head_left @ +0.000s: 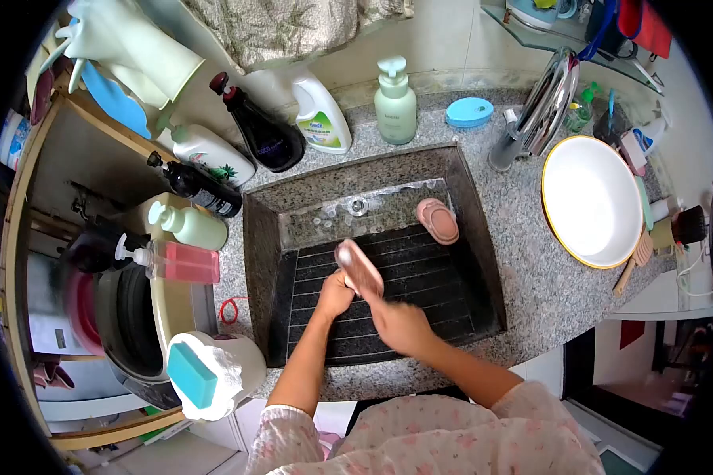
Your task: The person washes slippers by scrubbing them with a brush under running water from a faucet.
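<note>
Over the stone sink (483,261), my left hand (337,295) is closed around a pink shoe (363,271), held tilted above the ribbed black washboard surface (404,273). My right hand (404,326), slightly blurred, is closed with its fingers against the near end of the shoe. Whatever it may grip is hidden by the fingers and the blur. Another pink shoe (437,221) lies at the upper right inside the sink. Near the drain (358,207), some water and suds show.
Several bottles, among them a green pump bottle (395,103) and a dark bottle (263,131), line the back and left. A white basin (592,202) leans at right beside the faucet (505,142). A blue sponge (192,374) rests on a white container at lower left.
</note>
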### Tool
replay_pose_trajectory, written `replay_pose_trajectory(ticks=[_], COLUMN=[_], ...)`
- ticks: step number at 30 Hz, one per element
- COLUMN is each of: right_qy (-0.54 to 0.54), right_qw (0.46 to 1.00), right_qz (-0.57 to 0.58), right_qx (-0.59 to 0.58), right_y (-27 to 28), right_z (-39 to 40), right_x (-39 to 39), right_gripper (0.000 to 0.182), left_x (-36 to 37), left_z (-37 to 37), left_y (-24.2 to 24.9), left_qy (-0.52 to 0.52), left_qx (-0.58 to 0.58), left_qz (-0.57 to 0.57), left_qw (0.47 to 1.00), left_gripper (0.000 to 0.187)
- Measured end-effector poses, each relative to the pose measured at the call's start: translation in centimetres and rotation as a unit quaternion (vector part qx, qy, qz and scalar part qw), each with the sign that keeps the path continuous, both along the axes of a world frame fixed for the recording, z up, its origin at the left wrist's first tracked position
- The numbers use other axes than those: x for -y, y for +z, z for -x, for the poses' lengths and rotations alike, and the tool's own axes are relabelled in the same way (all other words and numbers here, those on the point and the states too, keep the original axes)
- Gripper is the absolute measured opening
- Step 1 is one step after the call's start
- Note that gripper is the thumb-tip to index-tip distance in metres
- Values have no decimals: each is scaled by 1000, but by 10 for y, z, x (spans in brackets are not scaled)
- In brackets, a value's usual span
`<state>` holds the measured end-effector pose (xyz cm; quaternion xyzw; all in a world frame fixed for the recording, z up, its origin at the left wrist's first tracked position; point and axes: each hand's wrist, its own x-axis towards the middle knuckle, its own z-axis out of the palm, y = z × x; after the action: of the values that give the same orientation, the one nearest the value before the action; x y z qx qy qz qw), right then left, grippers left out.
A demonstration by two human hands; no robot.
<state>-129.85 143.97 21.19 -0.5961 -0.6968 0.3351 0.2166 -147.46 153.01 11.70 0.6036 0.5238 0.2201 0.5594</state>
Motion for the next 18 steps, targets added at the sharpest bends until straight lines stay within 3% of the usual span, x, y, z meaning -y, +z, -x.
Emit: replay_pose_trajectory(ticks=[1, 3, 5, 8, 11, 14, 18], right_qy=[24, -17, -72, -59, -16, -23, -83], right_qw=[999, 996, 992, 995, 996, 997, 996], right_qz=[25, -62, -87, -70, -46, -7, 24], right_qx=[24, 63, 62, 37, 77, 68, 25], right_y=[7, -3, 1, 6, 9, 10, -1], right_z=[-1, -2, -3, -4, -13, -19, -8], right_x=[11, -6, -51, -49, 17, 41, -18], right_gripper=[50, 50, 48, 46, 54, 51, 46], left_x=[4, 8, 10, 7, 14, 16, 18], left_z=[-9, -11, -33, -33, -28, -31, -34], left_y=[15, 10, 35, 38, 34, 28, 31], left_qy=[38, -23, -48, -56, 21, 78, 84], left_qx=[-33, -44, -70, -93, -104, -130, -142], left_qz=[23, -135, -229, -232, -199, -190, -201], left_qw=[998, 990, 970, 967, 974, 970, 966], left_gripper=[11, 18, 26, 24, 22, 16, 16])
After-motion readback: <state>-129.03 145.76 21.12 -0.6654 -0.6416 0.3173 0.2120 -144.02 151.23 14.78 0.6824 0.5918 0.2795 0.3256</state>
